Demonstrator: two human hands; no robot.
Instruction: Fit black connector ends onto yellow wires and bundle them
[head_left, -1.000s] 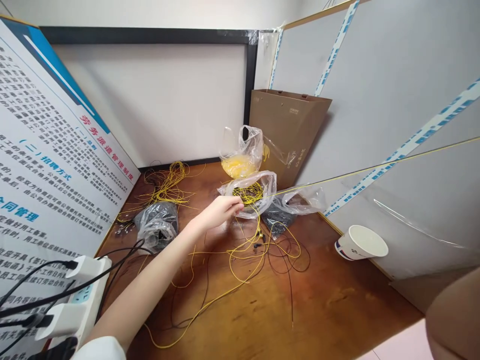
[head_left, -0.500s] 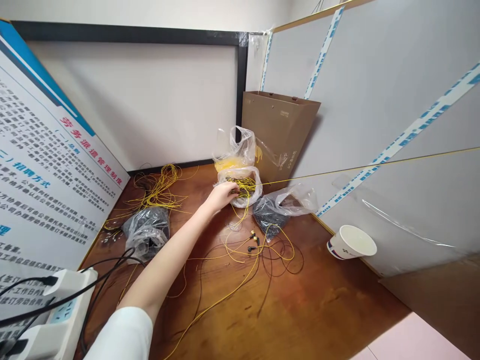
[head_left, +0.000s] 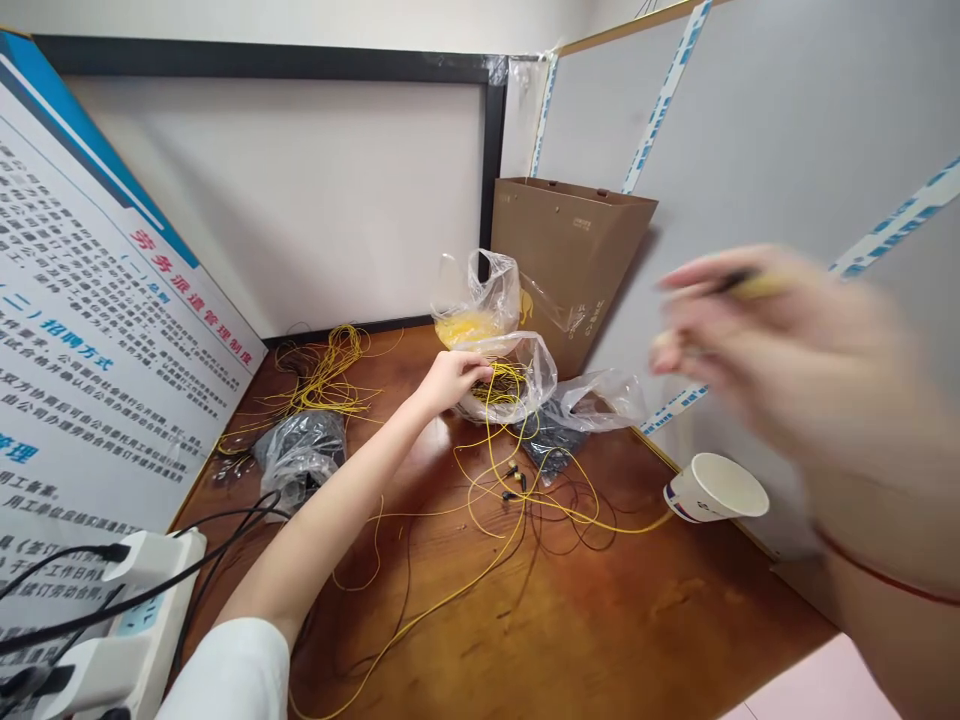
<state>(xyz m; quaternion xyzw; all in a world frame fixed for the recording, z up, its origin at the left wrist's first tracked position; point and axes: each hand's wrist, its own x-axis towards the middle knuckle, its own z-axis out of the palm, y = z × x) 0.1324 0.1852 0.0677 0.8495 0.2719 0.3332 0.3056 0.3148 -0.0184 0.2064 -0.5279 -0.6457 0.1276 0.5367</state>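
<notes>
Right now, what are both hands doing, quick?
Left hand: closed at the yellow wires; exact grip unclear.
Right hand: closed, holding a small dark thing, too blurred to name.

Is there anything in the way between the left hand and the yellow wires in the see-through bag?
Nothing visible is in the way: the left hand has its fingertips right at the yellow wires, inside the see-through bag, whose mouth is open.

There are two yellow wire bundles [head_left: 339,368], four plastic bags [head_left: 301,440], one paper bag [head_left: 562,240], one cup [head_left: 697,502].
</notes>
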